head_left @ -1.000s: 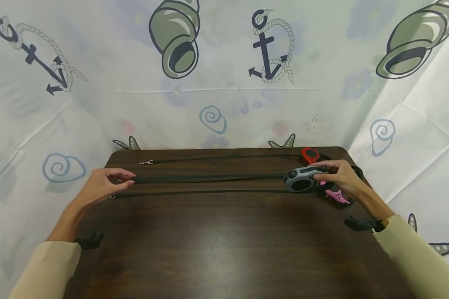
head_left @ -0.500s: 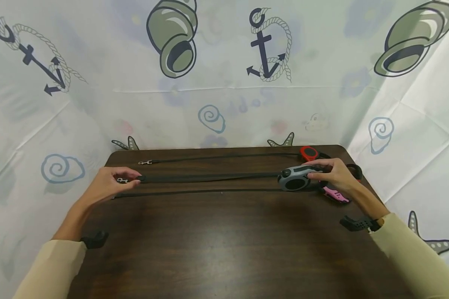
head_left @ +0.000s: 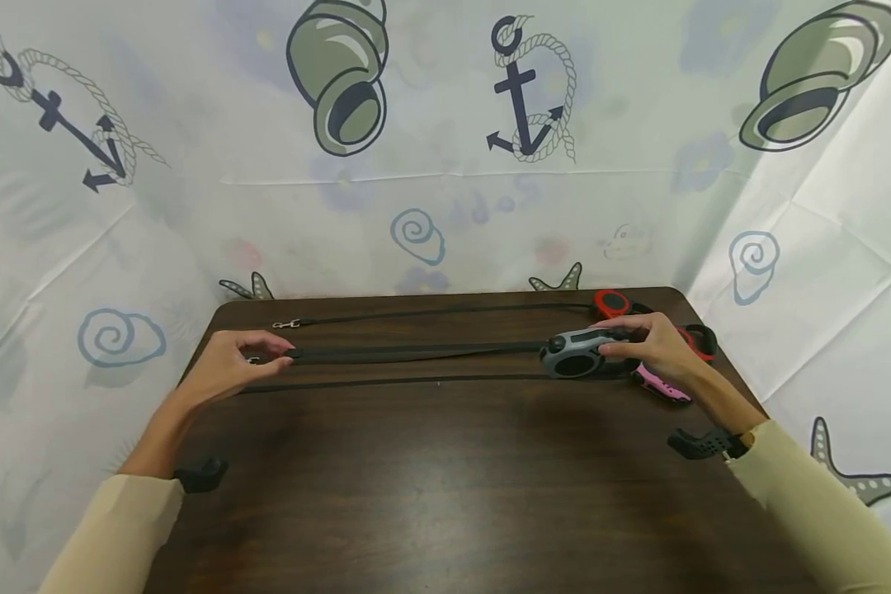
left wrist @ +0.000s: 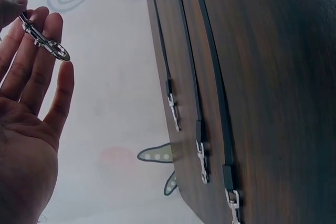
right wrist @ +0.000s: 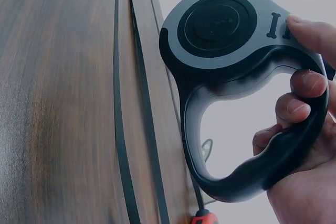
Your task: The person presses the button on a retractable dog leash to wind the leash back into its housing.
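Note:
My right hand (head_left: 657, 346) grips a grey and black retractable dog leash (right wrist: 265, 22). Its fingers curl round the loop handle, and the thumb lies on the grey casing. The leash's black strap (head_left: 416, 353) runs leftward, stretched above the table. At the other end my left hand (head_left: 230, 363) pinches the strap between thumb and fingertip beside its metal snap hook (left wrist: 44, 40), while the remaining fingers are extended. Beneath lie more retractable leashes with straps drawn out sideways, among them a red one (head_left: 611, 304) at the back and a pink one (head_left: 662, 384) nearer me.
Several snap hooks lie at the left end of the dark wooden table (head_left: 431, 487), one of them the rear leash's hook (head_left: 285, 324). Another black and red handle (head_left: 701, 340) shows behind my right hand. A patterned white cloth (head_left: 445, 231) surrounds the table's back and sides.
My hands have come closer together: the left hand moved right with the strap end, the right moved left with the grey leash. The stretched strap is shorter. The leashes on the table stay put.

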Motion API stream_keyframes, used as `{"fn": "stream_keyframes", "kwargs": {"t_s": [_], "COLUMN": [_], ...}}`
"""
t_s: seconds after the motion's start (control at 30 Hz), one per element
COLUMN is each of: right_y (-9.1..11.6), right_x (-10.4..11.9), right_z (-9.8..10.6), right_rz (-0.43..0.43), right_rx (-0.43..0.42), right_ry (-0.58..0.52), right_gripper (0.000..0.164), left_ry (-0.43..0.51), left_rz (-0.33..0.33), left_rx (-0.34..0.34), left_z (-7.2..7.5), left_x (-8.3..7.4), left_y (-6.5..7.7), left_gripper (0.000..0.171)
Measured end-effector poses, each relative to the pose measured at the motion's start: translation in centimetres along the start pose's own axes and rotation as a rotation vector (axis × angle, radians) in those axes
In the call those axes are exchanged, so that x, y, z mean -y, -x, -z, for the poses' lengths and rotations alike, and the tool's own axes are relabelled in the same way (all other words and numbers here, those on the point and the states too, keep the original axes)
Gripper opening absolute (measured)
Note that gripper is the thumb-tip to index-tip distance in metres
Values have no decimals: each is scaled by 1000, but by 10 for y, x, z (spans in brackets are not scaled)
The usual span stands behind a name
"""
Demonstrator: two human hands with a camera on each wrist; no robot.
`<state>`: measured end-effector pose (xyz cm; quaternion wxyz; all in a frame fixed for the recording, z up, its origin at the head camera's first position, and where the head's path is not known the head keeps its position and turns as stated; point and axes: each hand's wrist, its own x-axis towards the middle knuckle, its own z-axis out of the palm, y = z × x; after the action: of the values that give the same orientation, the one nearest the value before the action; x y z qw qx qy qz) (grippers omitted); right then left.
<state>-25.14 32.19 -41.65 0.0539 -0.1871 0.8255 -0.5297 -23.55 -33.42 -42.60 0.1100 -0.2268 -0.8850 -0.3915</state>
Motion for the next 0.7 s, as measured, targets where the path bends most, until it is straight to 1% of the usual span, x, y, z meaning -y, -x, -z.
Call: {"fn": "stream_keyframes", "kwargs": {"t_s": [0.17, 0.37, 0.5, 0.7], "right_y": [-3, -6, -8, -11], "right_x": [1, 5, 8, 13], "right_z": [-4, -10, -13, -18], "right_rz": [-6, -7, -4, 7], "right_rx": [20, 29, 42, 58], "right_ry": [-28, 21, 29, 11], "right_gripper": [40, 42, 41, 40], "left_ry": [-14, -19, -27, -29], "left_rz": [-4, 7, -11, -28], "left_rx": [0, 17, 23, 28], "left_z": [-4, -10, -13, -17], "left_x": [-4, -9, -12, -16], "left_y": [-1, -1, -3, -5], "left_gripper": [22, 22, 22, 20]}}
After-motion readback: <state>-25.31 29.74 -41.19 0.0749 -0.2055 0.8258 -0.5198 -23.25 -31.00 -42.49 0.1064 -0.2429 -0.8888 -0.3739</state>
